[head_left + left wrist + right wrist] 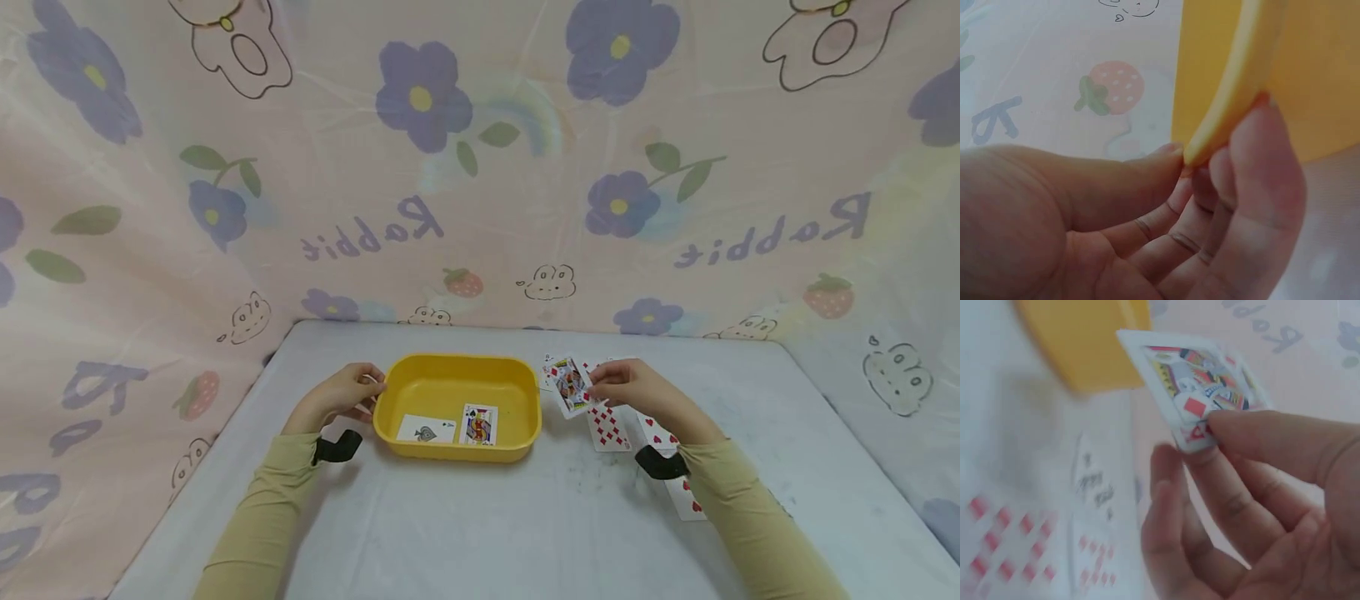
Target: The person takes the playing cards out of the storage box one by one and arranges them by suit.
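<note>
My left hand [337, 395] pinches the left end of a yellow plastic tray [442, 390] by its rim, thumb outside and fingers curled at the edge. Inside the tray lie an ace of spades [424, 429] and a face card [478, 425], both face up near the front wall. To the right of the tray, my right hand [647, 395] holds a diamond face card [572, 387] between thumb and fingers. The right wrist view shows this playing card [1204, 384] tilted, gripped at one corner and raised above the table cards.
Face-up cards lie under and around my right hand: a diamonds number card [609, 429], hearts cards [686, 502] closer to the front, and a black-suited card [548, 375] behind. A patterned curtain [510, 200] hangs along the back of the white table [450, 533].
</note>
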Demonstrator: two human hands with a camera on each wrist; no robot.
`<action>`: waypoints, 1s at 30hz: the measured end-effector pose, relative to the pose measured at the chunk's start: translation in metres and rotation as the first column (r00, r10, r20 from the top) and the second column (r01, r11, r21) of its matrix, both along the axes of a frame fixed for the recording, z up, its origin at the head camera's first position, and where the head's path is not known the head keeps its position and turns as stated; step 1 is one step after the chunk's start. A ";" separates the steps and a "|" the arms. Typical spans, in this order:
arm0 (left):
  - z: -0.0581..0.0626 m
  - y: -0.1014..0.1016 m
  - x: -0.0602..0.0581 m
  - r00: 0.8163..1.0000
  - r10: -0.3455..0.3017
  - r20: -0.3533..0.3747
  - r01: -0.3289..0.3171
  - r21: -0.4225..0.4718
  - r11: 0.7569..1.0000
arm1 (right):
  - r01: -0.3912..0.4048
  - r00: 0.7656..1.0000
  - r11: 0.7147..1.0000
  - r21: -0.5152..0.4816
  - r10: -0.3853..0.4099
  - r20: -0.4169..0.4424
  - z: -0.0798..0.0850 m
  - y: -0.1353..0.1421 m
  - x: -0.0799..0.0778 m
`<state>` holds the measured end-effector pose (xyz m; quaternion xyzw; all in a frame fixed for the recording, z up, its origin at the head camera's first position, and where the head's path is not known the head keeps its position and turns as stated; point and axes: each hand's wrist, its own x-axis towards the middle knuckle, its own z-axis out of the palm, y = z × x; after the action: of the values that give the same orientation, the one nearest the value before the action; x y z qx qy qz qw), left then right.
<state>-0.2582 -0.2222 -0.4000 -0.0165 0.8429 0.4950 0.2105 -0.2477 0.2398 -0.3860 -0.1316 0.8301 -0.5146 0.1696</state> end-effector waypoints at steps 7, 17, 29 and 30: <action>0.002 0.000 0.001 1.000 -0.009 -0.002 0.009 0.009 1.000 | -0.030 0.999 0.999 -0.016 0.030 0.016 -0.014 0.033 0.036; 0.001 0.001 0.003 1.000 -0.009 -0.029 0.009 0.023 1.000 | 0.006 0.985 0.998 0.058 -0.017 0.173 -0.036 0.065 0.079; -0.001 0.000 0.004 0.999 -0.026 -0.040 0.028 0.047 0.998 | -0.048 0.967 0.995 -0.091 0.070 0.246 -0.062 0.067 0.101; -0.001 -0.001 0.005 0.999 -0.026 -0.042 0.028 0.044 0.999 | -0.044 0.968 0.994 -0.095 0.066 0.241 -0.062 0.066 0.101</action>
<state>-0.2536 -0.2229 -0.4007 0.0098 0.8360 0.5110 0.1999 -0.1470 0.3055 -0.4480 -0.0979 0.7752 -0.5584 0.2787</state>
